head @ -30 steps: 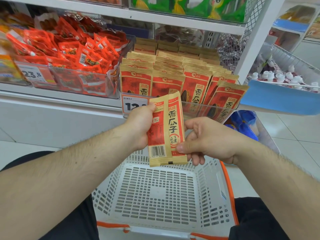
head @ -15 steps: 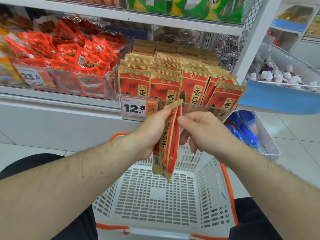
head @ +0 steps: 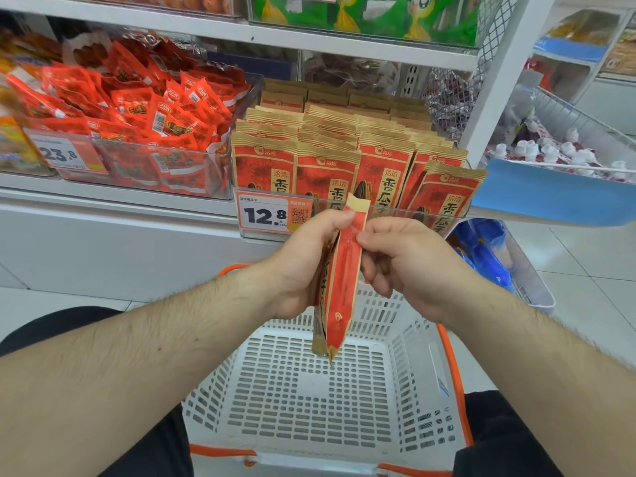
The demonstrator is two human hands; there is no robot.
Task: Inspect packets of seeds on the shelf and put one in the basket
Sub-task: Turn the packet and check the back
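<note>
A red and tan seed packet (head: 342,287) hangs edge-on above the white basket (head: 413,356), whose bottom holds nothing. My left hand (head: 303,263) grips the packet's left side, thumb near its top. My right hand (head: 399,259) pinches the packet's upper right edge between thumb and fingers. Behind the hands, rows of the same seed packets (head: 378,156) stand upright in a clear shelf bin with a 12.8 price tag (head: 265,215).
A clear bin of small red snack packs (head: 137,115) with a 23.8 tag sits left of the seeds. Green packets (head: 378,15) fill the shelf above. A white shelf post (head: 499,74) rises to the right, with a wire bin of small bottles (head: 557,149) beyond.
The packet turned from showing its back with barcode to edge-on. My right hand shifted from its lower right edge up to its top edge.
</note>
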